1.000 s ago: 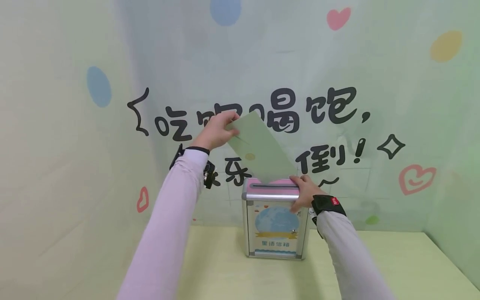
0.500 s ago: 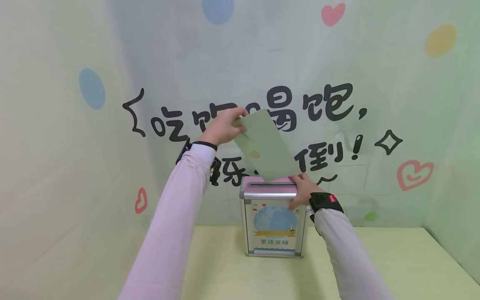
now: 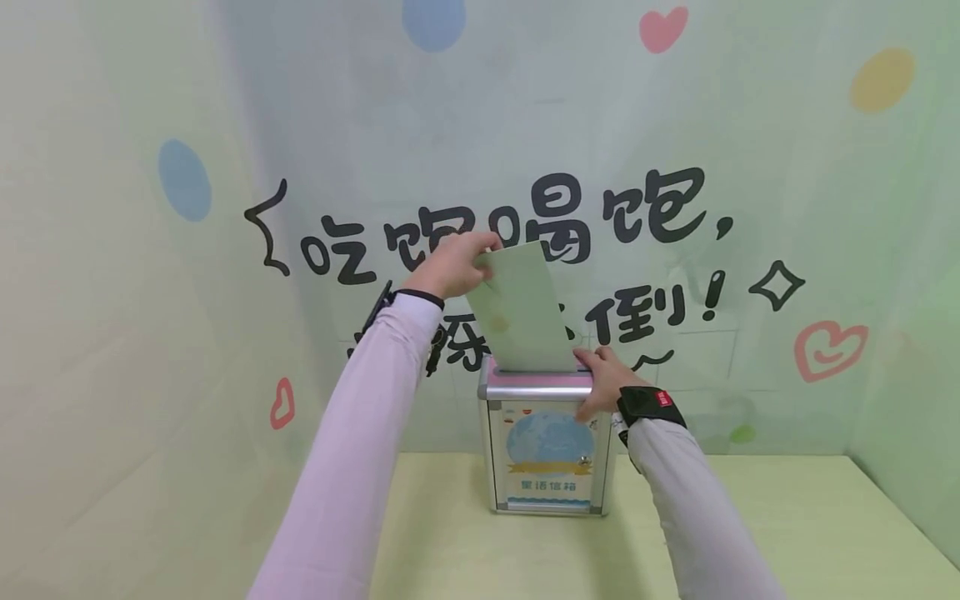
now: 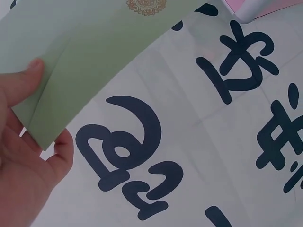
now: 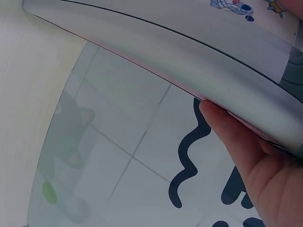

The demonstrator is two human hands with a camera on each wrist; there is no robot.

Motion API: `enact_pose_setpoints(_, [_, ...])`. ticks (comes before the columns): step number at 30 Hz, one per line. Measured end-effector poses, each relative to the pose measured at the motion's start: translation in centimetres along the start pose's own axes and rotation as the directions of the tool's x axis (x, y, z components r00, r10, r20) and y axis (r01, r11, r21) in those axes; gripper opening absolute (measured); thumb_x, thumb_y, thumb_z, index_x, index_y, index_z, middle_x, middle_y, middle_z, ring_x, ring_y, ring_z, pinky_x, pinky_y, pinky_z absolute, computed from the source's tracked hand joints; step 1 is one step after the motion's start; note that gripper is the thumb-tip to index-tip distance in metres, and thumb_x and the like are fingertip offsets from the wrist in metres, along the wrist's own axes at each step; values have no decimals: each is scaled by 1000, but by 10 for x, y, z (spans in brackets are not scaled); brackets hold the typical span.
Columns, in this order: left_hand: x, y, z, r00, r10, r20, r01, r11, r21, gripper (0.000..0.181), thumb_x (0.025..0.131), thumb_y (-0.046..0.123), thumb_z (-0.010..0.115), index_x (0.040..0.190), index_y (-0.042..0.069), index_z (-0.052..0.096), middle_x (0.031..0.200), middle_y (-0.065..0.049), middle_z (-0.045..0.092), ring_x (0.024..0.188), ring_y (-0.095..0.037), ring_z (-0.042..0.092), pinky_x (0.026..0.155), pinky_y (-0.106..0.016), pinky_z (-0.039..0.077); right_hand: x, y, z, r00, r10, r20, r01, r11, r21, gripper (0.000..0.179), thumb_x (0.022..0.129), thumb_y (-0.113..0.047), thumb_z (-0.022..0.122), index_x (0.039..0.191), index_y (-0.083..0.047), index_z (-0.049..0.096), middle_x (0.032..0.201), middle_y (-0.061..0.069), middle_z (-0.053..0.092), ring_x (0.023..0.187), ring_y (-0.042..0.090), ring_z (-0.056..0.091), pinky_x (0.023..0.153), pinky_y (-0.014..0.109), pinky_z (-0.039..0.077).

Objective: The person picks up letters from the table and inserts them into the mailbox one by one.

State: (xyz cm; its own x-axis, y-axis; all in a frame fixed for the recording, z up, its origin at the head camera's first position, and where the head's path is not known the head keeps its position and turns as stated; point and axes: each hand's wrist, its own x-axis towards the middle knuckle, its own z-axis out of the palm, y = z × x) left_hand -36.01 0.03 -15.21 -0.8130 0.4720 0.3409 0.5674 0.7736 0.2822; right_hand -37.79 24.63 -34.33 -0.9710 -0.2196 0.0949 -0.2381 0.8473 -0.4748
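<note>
A pale green envelope stands nearly upright over a silver-framed suggestion box, its lower edge at the slot in the pink top. Whether the edge has entered the slot is hard to see. My left hand pinches the envelope's upper left corner. In the left wrist view the thumb lies on the front of the envelope, which bears a round gold emblem. My right hand grips the box's upper right end, thumb at the front. The right wrist view shows fingers against the box's back edge.
The box stands on a pale yellow table. Close behind it rises a light wall sheet with large black characters, hearts and coloured ovals. Side walls enclose the table on the left and right.
The left hand has moved right and slightly down, turning the envelope more upright and bringing its lower edge along the slot. The right hand stays on the box.
</note>
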Motion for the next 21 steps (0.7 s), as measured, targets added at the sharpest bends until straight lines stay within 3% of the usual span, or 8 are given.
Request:
enact_pose_setpoints(6, [5,5,12,998,63,17,-65,995,79,24,82,-5,57,102,8,59,101,-9,62,90,-21,54,84,-32,45,-1,1,4,1000,0,-25,0,1000,8,108,49,-22,84,141,-17,29,128,15,31,90,30,49,66,37,45])
enact_pose_setpoints(12, [11,12,23,992,101,70,-111,980,165,26,82,-4,57,104,8,59,98,-7,61,87,-20,52,81,-30,44,-2,0,3,1000,10,-17,-10,1000,19,107,48,-20,84,141,-17,29,127,15,31,88,30,49,65,36,45])
enact_pose_setpoints(21, [17,12,51,988,118,103,-135,975,178,28,80,-4,58,106,7,61,107,-7,63,96,-19,55,88,-30,44,-6,-5,0,1000,19,-8,-19,1000,13,107,50,-21,83,141,-15,28,132,16,29,92,31,49,69,38,45])
